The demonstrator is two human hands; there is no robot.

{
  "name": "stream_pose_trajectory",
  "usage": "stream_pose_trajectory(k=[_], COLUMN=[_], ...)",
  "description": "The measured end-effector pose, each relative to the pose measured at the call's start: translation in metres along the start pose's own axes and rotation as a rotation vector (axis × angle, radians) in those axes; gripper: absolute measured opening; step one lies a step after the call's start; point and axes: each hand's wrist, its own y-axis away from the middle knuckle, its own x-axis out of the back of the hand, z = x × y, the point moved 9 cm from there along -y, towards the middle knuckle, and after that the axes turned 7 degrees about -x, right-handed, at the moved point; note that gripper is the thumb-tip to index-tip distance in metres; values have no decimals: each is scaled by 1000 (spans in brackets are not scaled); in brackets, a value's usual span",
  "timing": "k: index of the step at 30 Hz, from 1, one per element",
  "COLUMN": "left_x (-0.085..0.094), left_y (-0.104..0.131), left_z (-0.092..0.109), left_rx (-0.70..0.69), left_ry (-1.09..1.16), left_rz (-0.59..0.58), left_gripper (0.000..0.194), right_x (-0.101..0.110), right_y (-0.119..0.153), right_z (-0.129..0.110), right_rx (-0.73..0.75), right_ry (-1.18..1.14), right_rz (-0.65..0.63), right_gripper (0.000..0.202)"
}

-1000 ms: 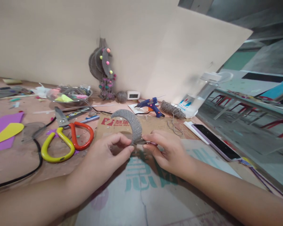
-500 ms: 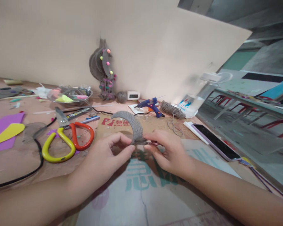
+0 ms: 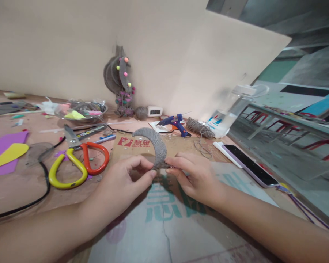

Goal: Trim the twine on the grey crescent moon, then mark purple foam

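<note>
A grey yarn-wrapped crescent stands tilted above the cardboard sheet, its upper tip curving to the left. My left hand pinches its lower end between thumb and forefinger. Close beside it, my right hand is closed, thumb and forefinger pressed together on a small dark piece at the crescent's lower end. I cannot make out whether that piece is a yarn end or something else. Under both hands lies the printed cardboard.
Scissors with yellow and red handles lie to the left, near a black cable. Behind are a blue glue gun, grey yarn and a bowl of bits. A phone and a clear jug stand right.
The crescent has shifted slightly to the right and turned a little, showing more of its curve. My right fingers have moved slightly left, closer to its lower end. My left hand stays nearly still.
</note>
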Motion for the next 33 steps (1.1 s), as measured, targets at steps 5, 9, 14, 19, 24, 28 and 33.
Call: stream_pose_trajectory(k=[5, 9, 14, 19, 24, 28, 33], left_x=[1, 0, -9, -13, -15, -14, -14], left_y=[-3, -3, -1, -1, -1, -1, -1], left_z=[-7, -8, -7, -8, -5, -1, 0], left_rx=[69, 73, 63, 43, 30, 13, -26], left_ry=[81, 125, 148, 92, 91, 54, 79], left_rz=[19, 10, -55, -92, -139, -145, -155], left_gripper=[10, 15, 15, 16, 18, 21, 26], right_x=[4, -6, -24, -37, -34, -33, -33], right_y=[-3, -3, -3, 2, 0, 0, 0], right_z=[26, 49, 52, 50, 46, 41, 40], right_rx=[-311, -609, -731, -793, -740, -726, -727], right_ry=[-322, -624, -859, -1017, -957, -905, -919], right_rz=[74, 55, -52, -111, -132, -151, -156], right_gripper=[16, 19, 28, 29, 28, 27, 28])
